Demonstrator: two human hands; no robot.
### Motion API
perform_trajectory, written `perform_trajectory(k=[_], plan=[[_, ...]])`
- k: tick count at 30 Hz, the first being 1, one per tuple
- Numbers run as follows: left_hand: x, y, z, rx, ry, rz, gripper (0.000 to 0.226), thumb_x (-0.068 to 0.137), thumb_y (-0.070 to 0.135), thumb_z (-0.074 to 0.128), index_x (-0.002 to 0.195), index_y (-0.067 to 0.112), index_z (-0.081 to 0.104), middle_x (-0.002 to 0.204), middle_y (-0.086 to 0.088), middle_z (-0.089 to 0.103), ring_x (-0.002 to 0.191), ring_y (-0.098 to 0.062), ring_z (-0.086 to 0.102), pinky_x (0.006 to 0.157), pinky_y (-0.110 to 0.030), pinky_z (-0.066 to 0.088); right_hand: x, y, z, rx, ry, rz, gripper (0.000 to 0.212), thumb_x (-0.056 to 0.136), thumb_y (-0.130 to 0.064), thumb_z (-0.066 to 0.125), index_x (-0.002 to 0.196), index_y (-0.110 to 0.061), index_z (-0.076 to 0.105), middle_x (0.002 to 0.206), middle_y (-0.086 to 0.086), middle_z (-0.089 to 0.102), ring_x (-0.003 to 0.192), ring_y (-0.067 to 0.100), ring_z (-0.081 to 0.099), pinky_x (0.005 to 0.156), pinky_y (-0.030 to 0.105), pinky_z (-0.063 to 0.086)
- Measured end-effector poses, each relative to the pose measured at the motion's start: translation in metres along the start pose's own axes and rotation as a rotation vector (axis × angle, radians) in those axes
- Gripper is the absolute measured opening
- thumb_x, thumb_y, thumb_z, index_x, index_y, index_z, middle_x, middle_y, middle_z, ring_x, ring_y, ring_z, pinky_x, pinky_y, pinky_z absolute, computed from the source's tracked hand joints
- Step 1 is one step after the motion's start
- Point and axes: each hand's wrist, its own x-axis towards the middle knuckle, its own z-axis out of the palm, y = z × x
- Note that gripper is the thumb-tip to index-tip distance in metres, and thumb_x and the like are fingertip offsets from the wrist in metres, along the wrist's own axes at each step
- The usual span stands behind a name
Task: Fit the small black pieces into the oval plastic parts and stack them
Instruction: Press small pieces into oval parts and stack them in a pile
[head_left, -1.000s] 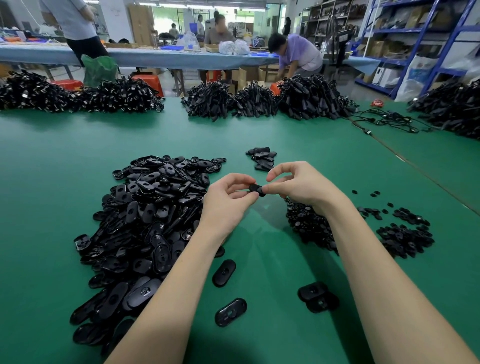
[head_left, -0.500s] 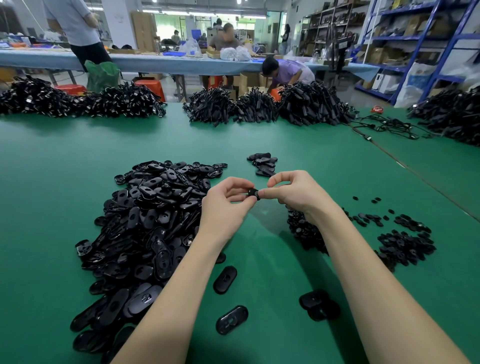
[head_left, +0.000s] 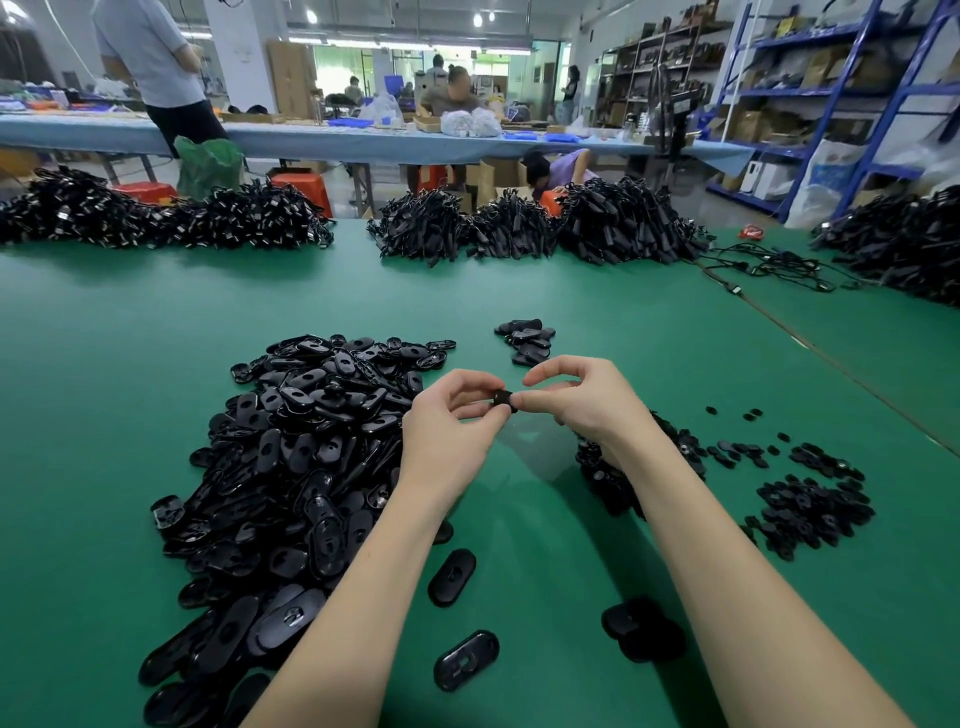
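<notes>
Above the green tabletop, the left hand and right hand meet, both pinching one small black piece between thumb and fingertips. A big heap of oval plastic parts lies left; small black pieces lie right; a small stack sits just beyond.

The table is plain green. The oval plastic parts piled at its left are glossy black, as are the small pieces near its right edge. Beyond the far edge stand 2 orange stools.
</notes>
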Motion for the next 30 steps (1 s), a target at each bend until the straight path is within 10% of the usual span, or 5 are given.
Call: perform_trajectory(k=[9, 30], plan=[[0.0048, 0.0007, -0.0032, -0.39, -0.084, -0.24, 0.025, 0.083, -0.012, 0.068, 0.094, 0.01, 0.067, 0.086, -0.004, 0.076, 0.078, -0.012, 0.071, 0.074, -0.018, 0.055, -0.0017, 0.0077, -0.0026, 0.209, -0.171, 0.114, 0.026, 0.071, -0.041, 0.09, 0.088, -0.024, 0.08, 0.083, -0.007, 0.076, 0.057, 0.007, 0.049, 0.044, 0.017, 0.031], [0.0056, -0.0047, -0.008, -0.243, -0.069, -0.3, 0.019, 0.08, -0.007, 0.073, 0.083, 0.011, 0.069, 0.074, -0.006, 0.074, 0.069, -0.017, 0.068, 0.078, -0.025, 0.056, -0.0003, 0.0055, 0.0017, -0.052, -0.15, -0.062, 0.013, 0.08, -0.027, 0.083, 0.084, -0.017, 0.077, 0.066, -0.01, 0.065, 0.043, -0.002, 0.045, 0.045, 0.01, 0.034]])
